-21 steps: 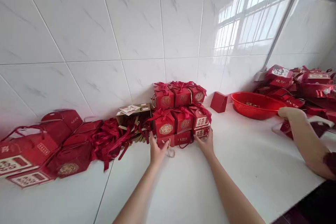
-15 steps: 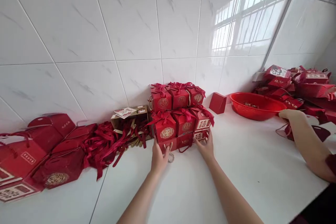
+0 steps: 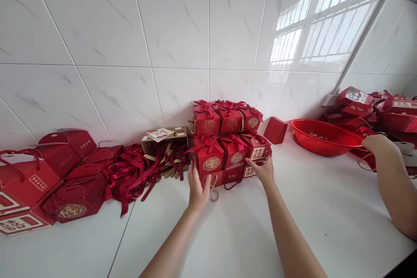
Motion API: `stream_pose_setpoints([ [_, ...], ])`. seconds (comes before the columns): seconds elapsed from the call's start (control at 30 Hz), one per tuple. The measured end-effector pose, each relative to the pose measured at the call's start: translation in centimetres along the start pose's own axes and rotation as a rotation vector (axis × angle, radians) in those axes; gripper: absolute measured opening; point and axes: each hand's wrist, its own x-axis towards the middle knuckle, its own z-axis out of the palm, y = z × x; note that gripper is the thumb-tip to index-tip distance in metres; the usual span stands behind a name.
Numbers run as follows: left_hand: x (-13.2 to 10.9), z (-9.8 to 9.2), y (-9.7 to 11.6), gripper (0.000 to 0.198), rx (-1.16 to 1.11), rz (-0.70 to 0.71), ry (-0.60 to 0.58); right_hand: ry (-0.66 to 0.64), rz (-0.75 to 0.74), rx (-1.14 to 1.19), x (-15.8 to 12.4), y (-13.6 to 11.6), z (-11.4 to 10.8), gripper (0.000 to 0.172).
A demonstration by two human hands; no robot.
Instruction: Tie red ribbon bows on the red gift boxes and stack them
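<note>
Right hand (image 3: 265,173) just shifted up: thumb was on the lower right red paper box with a cream label (image 3: 250,171), now sits near the seam under the upper red paper box with a ribbon bow and cream label (image 3: 257,153). Left hand (image 3: 197,191) about the same, at the left edge of the front stack of red paper boxes (image 3: 210,163), beside the beige rope loop (image 3: 214,194). Fingers part-open on both, thumbs spread, at the stack's corners; neither encloses a whole box, can't tell how hard they press. Stack stands two tiers high on the white desk (image 3: 234,234). My read: right-side support is now more on the upper tier, so the base there looks less steadied.
</note>
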Motion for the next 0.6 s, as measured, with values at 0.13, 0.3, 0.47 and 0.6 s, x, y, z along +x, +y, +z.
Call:
stream_pose_setpoints([
  [0.13, 0.9, -0.4, -0.4, 0.045, -0.060, -0.026, -0.024, 0.001, 0.089, 0.007, 0.2, -0.7, -0.1, 0.090],
  [0.3, 1.4, -0.6, -0.5, 0.045, -0.086, -0.091, 0.031, 0.029, 0.107, 0.003, -0.4, -1.4, 0.2, 0.089],
  [0.47, 1.2, -0.7, -0.7, 0.045, -0.090, -0.124, 0.073, 0.034, 0.085, -0.008, -0.7, -1.4, 0.8, 0.093],
  [0.6, 0.9, -0.6, -0.9, 0.047, -0.096, -0.126, 0.078, 0.022, 0.058, -0.012, -0.8, -1.1, 1.1, 0.094],
])
